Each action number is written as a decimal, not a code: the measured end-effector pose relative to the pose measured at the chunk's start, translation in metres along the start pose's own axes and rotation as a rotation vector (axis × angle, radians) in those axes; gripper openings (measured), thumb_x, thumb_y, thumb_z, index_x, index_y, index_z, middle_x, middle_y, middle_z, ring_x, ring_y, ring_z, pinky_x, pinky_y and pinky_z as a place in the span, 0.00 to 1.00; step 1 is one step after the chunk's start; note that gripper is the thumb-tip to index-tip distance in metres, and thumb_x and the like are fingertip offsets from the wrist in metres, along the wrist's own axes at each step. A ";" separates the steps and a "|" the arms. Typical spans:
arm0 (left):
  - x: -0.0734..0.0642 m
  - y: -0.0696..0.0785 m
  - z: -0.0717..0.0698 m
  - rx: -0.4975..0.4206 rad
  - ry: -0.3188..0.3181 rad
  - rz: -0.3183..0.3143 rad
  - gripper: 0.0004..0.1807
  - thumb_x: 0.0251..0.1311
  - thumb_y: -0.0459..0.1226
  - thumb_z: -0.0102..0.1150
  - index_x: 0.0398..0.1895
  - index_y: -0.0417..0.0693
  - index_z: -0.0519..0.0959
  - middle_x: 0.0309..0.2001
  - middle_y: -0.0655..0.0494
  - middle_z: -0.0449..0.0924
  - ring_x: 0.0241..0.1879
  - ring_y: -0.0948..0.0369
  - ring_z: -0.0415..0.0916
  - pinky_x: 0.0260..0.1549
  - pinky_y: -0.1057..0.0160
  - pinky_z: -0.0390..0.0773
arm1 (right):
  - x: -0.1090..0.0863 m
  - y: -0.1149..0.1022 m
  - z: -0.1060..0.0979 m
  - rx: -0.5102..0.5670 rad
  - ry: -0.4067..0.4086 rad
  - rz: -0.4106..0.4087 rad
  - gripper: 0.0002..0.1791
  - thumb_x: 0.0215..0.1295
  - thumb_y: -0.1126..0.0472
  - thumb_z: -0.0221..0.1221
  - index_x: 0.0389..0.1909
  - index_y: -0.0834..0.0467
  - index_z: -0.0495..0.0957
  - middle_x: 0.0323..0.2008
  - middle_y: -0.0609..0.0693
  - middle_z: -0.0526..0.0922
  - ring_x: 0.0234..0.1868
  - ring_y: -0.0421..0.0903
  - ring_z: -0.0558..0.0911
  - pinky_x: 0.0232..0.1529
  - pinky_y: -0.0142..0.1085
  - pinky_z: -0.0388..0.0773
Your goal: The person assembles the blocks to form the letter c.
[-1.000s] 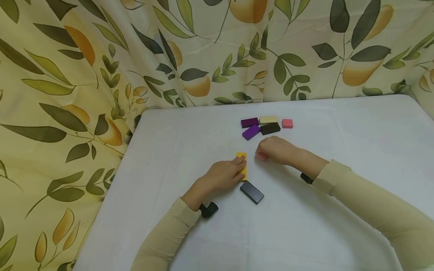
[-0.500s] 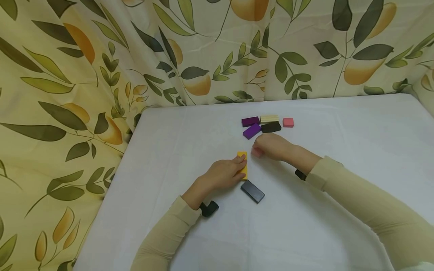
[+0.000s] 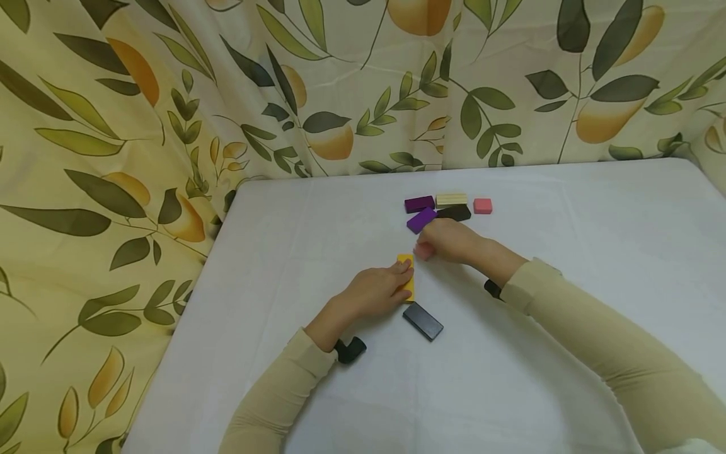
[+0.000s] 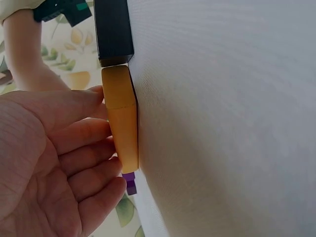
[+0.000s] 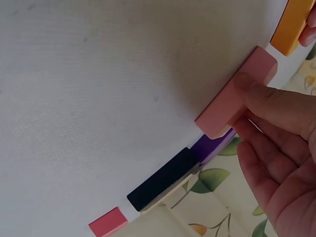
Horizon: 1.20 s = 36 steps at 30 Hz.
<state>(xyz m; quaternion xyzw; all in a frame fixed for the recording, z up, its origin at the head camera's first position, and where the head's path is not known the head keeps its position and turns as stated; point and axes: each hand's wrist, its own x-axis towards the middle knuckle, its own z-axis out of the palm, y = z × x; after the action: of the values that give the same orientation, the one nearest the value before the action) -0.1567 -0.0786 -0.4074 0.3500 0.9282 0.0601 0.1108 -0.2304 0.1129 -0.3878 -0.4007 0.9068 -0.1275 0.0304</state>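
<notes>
In the head view my left hand (image 3: pixel 374 291) rests its fingers on a yellow block (image 3: pixel 405 258) lying lengthwise on the table. The left wrist view shows the fingers (image 4: pixel 94 157) lightly bent along the upper face of the yellow block (image 4: pixel 123 133). My right hand (image 3: pixel 450 241) pinches a pink block (image 3: pixel 423 252) between thumb and fingers, just right of the yellow block's far end. That pink block (image 5: pixel 232 98) is long, with its thumb side plain in the right wrist view. A dark grey block (image 3: pixel 423 321) lies slanted at the yellow block's near end.
Farther back lie a dark purple block (image 3: pixel 419 204), a violet block (image 3: pixel 421 220), a cream ridged block (image 3: pixel 451 200), a black block (image 3: pixel 454 213) and a small coral-pink block (image 3: pixel 483 206). The white-covered table (image 3: pixel 317 233) ends at a leaf-patterned curtain (image 3: pixel 340 82).
My right hand has moved left and slightly away with the pink block, closer to the yellow block. The left hand stays on the yellow block.
</notes>
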 end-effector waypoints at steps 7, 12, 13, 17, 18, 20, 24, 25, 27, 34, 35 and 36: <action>0.000 0.001 -0.001 -0.002 0.006 0.003 0.26 0.66 0.46 0.48 0.65 0.46 0.65 0.66 0.54 0.60 0.59 0.58 0.65 0.49 0.61 0.71 | 0.004 -0.001 0.001 0.022 0.021 0.011 0.04 0.55 0.69 0.63 0.31 0.65 0.82 0.27 0.53 0.81 0.32 0.51 0.78 0.43 0.43 0.75; -0.001 0.000 -0.001 -0.004 0.010 0.005 0.26 0.66 0.46 0.48 0.65 0.46 0.65 0.66 0.54 0.60 0.60 0.58 0.65 0.49 0.62 0.71 | 0.008 -0.002 0.002 0.028 0.015 0.013 0.04 0.54 0.69 0.64 0.31 0.65 0.83 0.27 0.54 0.82 0.32 0.51 0.78 0.43 0.43 0.75; -0.001 0.000 -0.001 -0.003 0.010 0.004 0.26 0.66 0.46 0.48 0.65 0.46 0.65 0.66 0.53 0.60 0.60 0.58 0.65 0.49 0.61 0.71 | 0.008 -0.002 0.002 0.028 0.014 0.010 0.04 0.54 0.69 0.64 0.31 0.65 0.83 0.27 0.54 0.82 0.31 0.50 0.78 0.42 0.43 0.75; -0.001 0.000 -0.002 -0.009 0.006 -0.004 0.27 0.66 0.47 0.48 0.65 0.46 0.65 0.66 0.54 0.59 0.59 0.58 0.66 0.49 0.61 0.71 | 0.012 -0.001 0.003 0.050 0.020 -0.013 0.03 0.54 0.68 0.64 0.29 0.64 0.84 0.24 0.52 0.81 0.27 0.47 0.75 0.39 0.42 0.76; -0.001 0.000 -0.002 -0.011 0.003 -0.005 0.27 0.66 0.47 0.48 0.65 0.46 0.65 0.66 0.54 0.59 0.59 0.58 0.66 0.48 0.61 0.71 | 0.013 -0.001 0.003 0.053 0.022 -0.020 0.03 0.54 0.68 0.64 0.29 0.64 0.84 0.23 0.52 0.81 0.26 0.46 0.74 0.38 0.42 0.76; -0.001 0.000 -0.002 -0.017 -0.004 -0.007 0.27 0.66 0.47 0.48 0.65 0.46 0.65 0.66 0.54 0.59 0.59 0.58 0.66 0.49 0.61 0.71 | 0.013 0.000 0.004 0.055 0.031 -0.034 0.03 0.54 0.68 0.64 0.29 0.63 0.84 0.23 0.51 0.81 0.25 0.45 0.74 0.37 0.41 0.76; 0.000 0.000 -0.001 -0.021 -0.014 -0.009 0.27 0.66 0.47 0.47 0.66 0.47 0.64 0.67 0.55 0.58 0.59 0.58 0.65 0.49 0.61 0.71 | 0.014 0.003 0.006 0.047 0.044 -0.054 0.02 0.53 0.69 0.64 0.28 0.63 0.84 0.22 0.50 0.81 0.24 0.45 0.73 0.37 0.41 0.76; 0.000 0.000 -0.001 -0.021 -0.014 -0.011 0.27 0.66 0.47 0.47 0.66 0.47 0.64 0.67 0.55 0.58 0.59 0.58 0.65 0.50 0.61 0.70 | 0.014 0.003 0.007 0.047 0.044 -0.055 0.02 0.54 0.69 0.64 0.28 0.62 0.84 0.22 0.50 0.81 0.24 0.45 0.73 0.37 0.41 0.76; -0.001 0.000 -0.002 -0.021 -0.014 -0.014 0.27 0.66 0.47 0.47 0.66 0.47 0.64 0.67 0.55 0.58 0.59 0.58 0.65 0.50 0.61 0.70 | 0.014 0.003 0.006 0.055 0.039 -0.048 0.02 0.54 0.68 0.64 0.29 0.63 0.84 0.23 0.50 0.81 0.25 0.45 0.73 0.37 0.41 0.76; -0.001 0.001 -0.002 -0.024 -0.012 -0.014 0.27 0.66 0.47 0.47 0.65 0.46 0.65 0.66 0.54 0.58 0.58 0.57 0.66 0.49 0.60 0.71 | 0.017 0.003 0.006 0.107 0.000 0.007 0.07 0.54 0.66 0.65 0.34 0.63 0.84 0.27 0.52 0.83 0.28 0.45 0.75 0.40 0.40 0.77; -0.001 0.001 -0.002 -0.024 -0.012 -0.015 0.27 0.66 0.47 0.47 0.65 0.47 0.65 0.66 0.54 0.58 0.58 0.57 0.66 0.48 0.60 0.71 | 0.017 0.002 0.005 0.106 -0.003 0.015 0.07 0.54 0.65 0.65 0.34 0.63 0.84 0.28 0.52 0.83 0.29 0.45 0.76 0.41 0.40 0.77; -0.001 0.002 -0.003 -0.024 -0.012 -0.015 0.27 0.66 0.47 0.47 0.65 0.47 0.65 0.66 0.54 0.58 0.58 0.57 0.66 0.48 0.60 0.71 | 0.017 0.002 0.005 0.107 -0.008 0.019 0.07 0.54 0.65 0.65 0.34 0.63 0.84 0.28 0.52 0.83 0.29 0.45 0.76 0.41 0.40 0.77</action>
<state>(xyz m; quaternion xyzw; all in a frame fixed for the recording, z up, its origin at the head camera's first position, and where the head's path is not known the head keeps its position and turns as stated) -0.1553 -0.0785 -0.4043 0.3419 0.9294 0.0681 0.1210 -0.2427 0.1004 -0.3920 -0.3902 0.9024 -0.1740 0.0568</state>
